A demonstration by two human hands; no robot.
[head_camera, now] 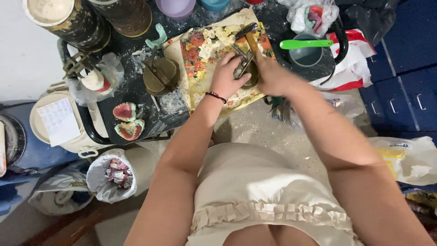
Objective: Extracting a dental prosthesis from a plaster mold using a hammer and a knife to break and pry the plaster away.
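Head view: both hands on a brass press

Dusty dark bench (136,91) on a gritty floor; floral cloth (200,54) spread over it. Left hand (226,75) and right hand (268,75) close around one brass press (246,64), mostly hidden between them. Two denture casts (127,120), one green bowl (306,53); right hand blurred

My hands clasp a brass flask clamp (246,64), dull and grimy, standing upright on the floral cloth (205,50), its wooden-handled top tilted away from me
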